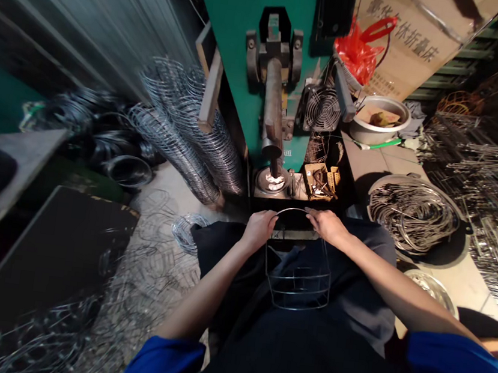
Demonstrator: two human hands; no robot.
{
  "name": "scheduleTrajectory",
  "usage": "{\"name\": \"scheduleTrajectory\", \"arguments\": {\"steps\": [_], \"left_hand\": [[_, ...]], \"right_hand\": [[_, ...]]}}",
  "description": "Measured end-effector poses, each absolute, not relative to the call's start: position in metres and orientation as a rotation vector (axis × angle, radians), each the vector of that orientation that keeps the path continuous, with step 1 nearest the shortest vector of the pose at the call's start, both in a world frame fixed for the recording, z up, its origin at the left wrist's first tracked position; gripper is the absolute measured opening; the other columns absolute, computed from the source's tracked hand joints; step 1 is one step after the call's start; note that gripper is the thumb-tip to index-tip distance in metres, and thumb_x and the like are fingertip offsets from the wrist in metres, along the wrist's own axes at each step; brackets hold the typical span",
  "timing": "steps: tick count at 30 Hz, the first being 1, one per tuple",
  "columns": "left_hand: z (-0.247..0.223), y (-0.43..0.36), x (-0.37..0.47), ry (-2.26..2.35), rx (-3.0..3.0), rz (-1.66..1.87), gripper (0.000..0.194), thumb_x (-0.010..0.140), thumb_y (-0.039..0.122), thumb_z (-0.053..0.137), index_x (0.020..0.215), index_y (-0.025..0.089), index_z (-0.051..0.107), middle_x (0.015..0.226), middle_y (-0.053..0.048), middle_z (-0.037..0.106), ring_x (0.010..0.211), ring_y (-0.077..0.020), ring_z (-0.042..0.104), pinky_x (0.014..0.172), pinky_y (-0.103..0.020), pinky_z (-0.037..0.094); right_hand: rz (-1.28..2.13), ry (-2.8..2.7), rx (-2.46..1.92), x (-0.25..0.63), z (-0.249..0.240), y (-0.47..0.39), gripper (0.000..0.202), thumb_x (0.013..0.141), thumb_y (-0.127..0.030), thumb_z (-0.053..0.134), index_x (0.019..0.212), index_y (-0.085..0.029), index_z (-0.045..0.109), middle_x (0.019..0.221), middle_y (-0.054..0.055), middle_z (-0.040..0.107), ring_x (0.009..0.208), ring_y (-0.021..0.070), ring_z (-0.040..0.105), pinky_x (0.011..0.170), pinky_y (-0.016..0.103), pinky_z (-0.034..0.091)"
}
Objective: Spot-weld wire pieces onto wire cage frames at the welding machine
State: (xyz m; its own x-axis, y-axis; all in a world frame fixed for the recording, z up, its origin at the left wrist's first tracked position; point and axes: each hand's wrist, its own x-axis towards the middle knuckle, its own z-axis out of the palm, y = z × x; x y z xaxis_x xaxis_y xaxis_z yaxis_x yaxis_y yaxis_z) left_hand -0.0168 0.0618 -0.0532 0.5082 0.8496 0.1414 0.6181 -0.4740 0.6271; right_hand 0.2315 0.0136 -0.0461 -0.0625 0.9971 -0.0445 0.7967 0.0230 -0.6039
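A bent wire frame (295,289), like a small wire basket, hangs over my lap with its curved top wire towards the machine. My left hand (259,229) is closed round the left side of that curve. On the other side my right hand (326,226) pinches the same wire between thumb and fingers. Just beyond my hands stands a green spot-welding-like machine (233,21). Its vertical rod (275,164) points down at a round lower base (261,180). Whether the frame touches my legs I cannot tell.
Tall stacks of wire rings (182,136) stand left of the machine. A wide basin (459,248) of bent wires is at right, below a white bowl (406,112). A small fan (323,108) and a yellow box (317,180) sit near the machine. Loose wires litter the floor.
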Motion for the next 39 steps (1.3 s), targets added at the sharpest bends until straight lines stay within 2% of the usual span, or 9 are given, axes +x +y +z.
{"name": "scheduleTrajectory", "arguments": {"steps": [3, 5, 8, 16, 22, 27, 33, 39], "left_hand": [[-0.045, 0.069, -0.017, 1.219, 2.290, 0.597, 0.019, 0.093, 0.021, 0.054, 0.085, 0.017, 0.071, 0.076, -0.009, 0.070, 0.071, -0.0199, 0.064, 0.071, -0.028, 0.043], [-0.037, 0.074, -0.017, 1.235, 2.317, 0.595, 0.020, 0.093, 0.022, 0.053, 0.084, 0.017, 0.071, 0.075, -0.008, 0.069, 0.070, -0.0194, 0.063, 0.070, -0.028, 0.042], [-0.020, 0.080, -0.019, 1.252, 2.352, 0.590, 0.020, 0.094, 0.022, 0.052, 0.085, 0.016, 0.070, 0.075, -0.008, 0.070, 0.070, -0.0186, 0.063, 0.068, -0.027, 0.041], [0.018, 0.090, -0.025, 1.315, 2.434, 0.494, 0.023, 0.095, 0.021, 0.049, 0.083, 0.017, 0.068, 0.073, -0.007, 0.069, 0.067, -0.0177, 0.063, 0.065, -0.025, 0.040], [0.038, 0.096, -0.028, 1.395, 2.470, 0.399, 0.022, 0.095, 0.021, 0.046, 0.090, 0.017, 0.068, 0.082, -0.010, 0.072, 0.073, -0.0213, 0.065, 0.068, -0.029, 0.043], [0.046, 0.099, -0.029, 1.439, 2.493, 0.344, 0.024, 0.094, 0.021, 0.044, 0.086, 0.017, 0.066, 0.082, -0.012, 0.071, 0.075, -0.0226, 0.066, 0.069, -0.030, 0.044], [0.052, 0.102, -0.033, 1.474, 2.500, 0.325, 0.025, 0.095, 0.020, 0.043, 0.088, 0.016, 0.066, 0.084, -0.012, 0.071, 0.076, -0.0233, 0.066, 0.070, -0.031, 0.044], [0.053, 0.103, -0.035, 1.499, 2.509, 0.311, 0.025, 0.095, 0.019, 0.042, 0.092, 0.017, 0.066, 0.085, -0.012, 0.071, 0.077, -0.0236, 0.067, 0.071, -0.031, 0.045]], "right_hand": [[0.869, -1.841, -1.741, 0.232, -0.037, 0.017, 0.034, 0.096, -0.040, 0.051, 0.103, -0.016, 0.075, 0.056, 0.004, 0.064, 0.043, 0.0170, 0.061, 0.049, 0.027, 0.050], [0.955, -1.786, -1.681, 0.233, -0.030, 0.021, 0.039, 0.096, -0.043, 0.047, 0.098, -0.015, 0.074, 0.048, -0.001, 0.055, 0.037, 0.0147, 0.057, 0.041, 0.024, 0.046], [0.964, -1.745, -1.650, 0.232, -0.016, 0.028, 0.038, 0.093, -0.044, 0.049, 0.097, -0.014, 0.073, 0.049, -0.003, 0.052, 0.036, 0.0132, 0.056, 0.038, 0.022, 0.045], [1.056, -1.636, -1.687, 0.220, 0.011, 0.043, 0.039, 0.091, -0.038, 0.052, 0.111, -0.012, 0.073, 0.050, -0.004, 0.049, 0.034, 0.0123, 0.056, 0.035, 0.020, 0.043], [0.978, -1.745, -1.637, 0.219, 0.020, 0.059, 0.038, 0.092, -0.039, 0.052, 0.112, -0.015, 0.074, 0.050, -0.003, 0.057, 0.036, 0.0139, 0.059, 0.038, 0.021, 0.046], [0.917, -1.818, -1.613, 0.216, 0.030, 0.070, 0.037, 0.093, -0.038, 0.051, 0.110, -0.015, 0.074, 0.070, 0.003, 0.073, 0.036, 0.0137, 0.060, 0.037, 0.023, 0.046], [0.899, -1.845, -1.604, 0.211, 0.037, 0.077, 0.034, 0.093, -0.036, 0.051, 0.103, -0.015, 0.075, 0.074, 0.004, 0.074, 0.035, 0.0129, 0.059, 0.037, 0.022, 0.046], [0.857, -1.875, -1.575, 0.210, 0.034, 0.082, 0.033, 0.093, -0.037, 0.052, 0.106, -0.017, 0.075, 0.079, 0.004, 0.075, 0.036, 0.0127, 0.059, 0.037, 0.023, 0.046]]}}
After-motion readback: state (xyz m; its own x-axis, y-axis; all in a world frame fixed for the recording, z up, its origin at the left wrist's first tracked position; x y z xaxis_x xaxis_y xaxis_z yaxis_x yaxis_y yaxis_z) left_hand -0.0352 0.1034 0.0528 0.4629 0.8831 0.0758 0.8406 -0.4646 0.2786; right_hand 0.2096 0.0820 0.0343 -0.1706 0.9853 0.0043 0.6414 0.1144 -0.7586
